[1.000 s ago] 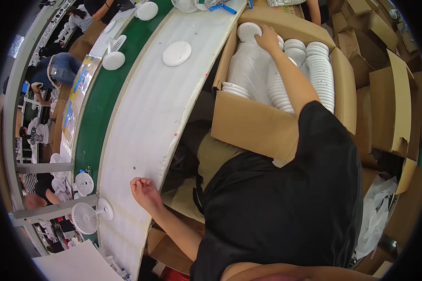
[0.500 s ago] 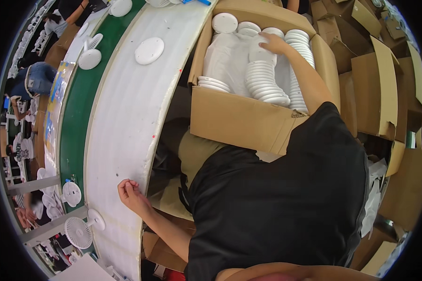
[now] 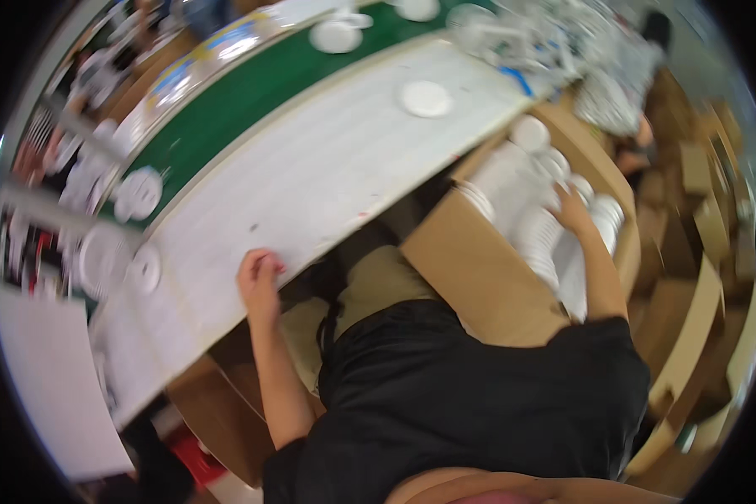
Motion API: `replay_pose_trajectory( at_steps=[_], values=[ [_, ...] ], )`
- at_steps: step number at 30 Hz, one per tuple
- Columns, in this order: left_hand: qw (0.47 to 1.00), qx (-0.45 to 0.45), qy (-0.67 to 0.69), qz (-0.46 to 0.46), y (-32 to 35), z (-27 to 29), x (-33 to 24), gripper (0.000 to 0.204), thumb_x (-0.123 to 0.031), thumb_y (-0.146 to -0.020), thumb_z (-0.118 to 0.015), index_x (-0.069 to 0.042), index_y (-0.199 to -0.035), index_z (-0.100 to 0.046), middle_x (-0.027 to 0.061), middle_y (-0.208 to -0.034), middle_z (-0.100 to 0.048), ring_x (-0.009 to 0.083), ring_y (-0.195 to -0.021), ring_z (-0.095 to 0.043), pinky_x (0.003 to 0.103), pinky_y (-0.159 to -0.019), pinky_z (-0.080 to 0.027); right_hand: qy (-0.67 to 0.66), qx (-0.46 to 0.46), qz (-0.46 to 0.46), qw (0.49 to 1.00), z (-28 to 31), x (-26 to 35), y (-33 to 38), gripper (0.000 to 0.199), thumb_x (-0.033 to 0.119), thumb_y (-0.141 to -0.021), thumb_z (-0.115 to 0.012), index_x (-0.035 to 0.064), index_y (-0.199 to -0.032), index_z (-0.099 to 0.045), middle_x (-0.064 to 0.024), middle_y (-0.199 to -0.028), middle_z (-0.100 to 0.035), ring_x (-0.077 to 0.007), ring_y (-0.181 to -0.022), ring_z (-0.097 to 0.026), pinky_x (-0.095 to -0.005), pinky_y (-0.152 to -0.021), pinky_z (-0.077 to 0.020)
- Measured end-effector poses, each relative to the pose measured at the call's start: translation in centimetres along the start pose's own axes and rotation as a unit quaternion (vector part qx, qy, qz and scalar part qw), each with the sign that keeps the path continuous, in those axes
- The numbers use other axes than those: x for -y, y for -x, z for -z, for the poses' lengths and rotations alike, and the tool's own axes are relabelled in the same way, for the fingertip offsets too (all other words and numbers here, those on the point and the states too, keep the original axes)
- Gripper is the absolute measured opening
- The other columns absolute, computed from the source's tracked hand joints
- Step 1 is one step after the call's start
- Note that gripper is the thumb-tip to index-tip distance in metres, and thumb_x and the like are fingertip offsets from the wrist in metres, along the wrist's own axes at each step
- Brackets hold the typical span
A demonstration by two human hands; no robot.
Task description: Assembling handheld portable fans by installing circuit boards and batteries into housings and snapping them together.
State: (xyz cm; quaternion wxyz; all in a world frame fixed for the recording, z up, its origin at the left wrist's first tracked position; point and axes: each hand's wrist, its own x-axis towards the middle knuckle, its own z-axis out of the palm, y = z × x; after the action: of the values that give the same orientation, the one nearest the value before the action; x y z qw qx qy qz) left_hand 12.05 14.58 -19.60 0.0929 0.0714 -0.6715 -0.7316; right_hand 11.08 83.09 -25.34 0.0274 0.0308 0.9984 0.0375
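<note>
My right hand (image 3: 571, 208) reaches into an open cardboard box (image 3: 483, 265), its fingers spread over round white discs. Rows of these white discs (image 3: 536, 244) stand packed on edge in the box, with white sheeting (image 3: 500, 181) between some rows. One disc (image 3: 530, 133) lies flat-side up near the far corner. My left hand (image 3: 261, 273) rests at the near edge of the white worktable (image 3: 311, 185), fingers curled in and nothing seen in them. Farther along the table lies a single white disc (image 3: 426, 98). Motion blurs the picture somewhat.
Beyond the worktable runs a green conveyor belt (image 3: 227, 118) carrying white fan parts (image 3: 336, 36). A white fan (image 3: 105, 260) stands at the left. Clear plastic bags (image 3: 609, 97) heap at the far end. Empty cardboard boxes (image 3: 689, 319) crowd the right side.
The view has turned, so the table now runs diagonally and the box sits lower right. My right hand is still at the discs in the box; my left stays by the table edge, fingers curled.
</note>
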Motion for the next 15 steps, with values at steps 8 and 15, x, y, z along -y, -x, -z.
replay_pose_trajectory(
  at_steps=[8,15],
  values=[
    [0.996,0.02,0.089,-0.009,0.1,-2.2,0.1,0.011,-0.002,-0.092,-0.053,0.001,-0.095,-0.062,0.0069,-0.078,-0.062,0.0142,-0.072,-0.056,0.025,-0.072,-0.048,-0.167,0.003,-0.088,0.982,1.1,-6.4,-0.3,0.089,0.022,-0.07,-0.079,0.0005,-0.146,-0.039,-0.0237,-0.139,-0.052,-0.0397,-0.126,-0.051,-0.0421,-0.107,-0.0417],
    [0.995,0.052,0.083,-0.009,-0.1,-3.0,0.5,0.01,-0.002,-0.092,-0.053,0.0,-0.095,-0.062,0.007,-0.078,-0.062,0.0142,-0.073,-0.056,0.024,-0.071,-0.048,-0.423,-0.207,-0.141,0.871,9.2,-3.8,-5.4,0.078,0.022,-0.079,-0.073,0.0015,-0.147,-0.038,-0.022,-0.135,-0.053,-0.0342,-0.12,-0.054,-0.0368,-0.105,-0.0423]
  ],
)
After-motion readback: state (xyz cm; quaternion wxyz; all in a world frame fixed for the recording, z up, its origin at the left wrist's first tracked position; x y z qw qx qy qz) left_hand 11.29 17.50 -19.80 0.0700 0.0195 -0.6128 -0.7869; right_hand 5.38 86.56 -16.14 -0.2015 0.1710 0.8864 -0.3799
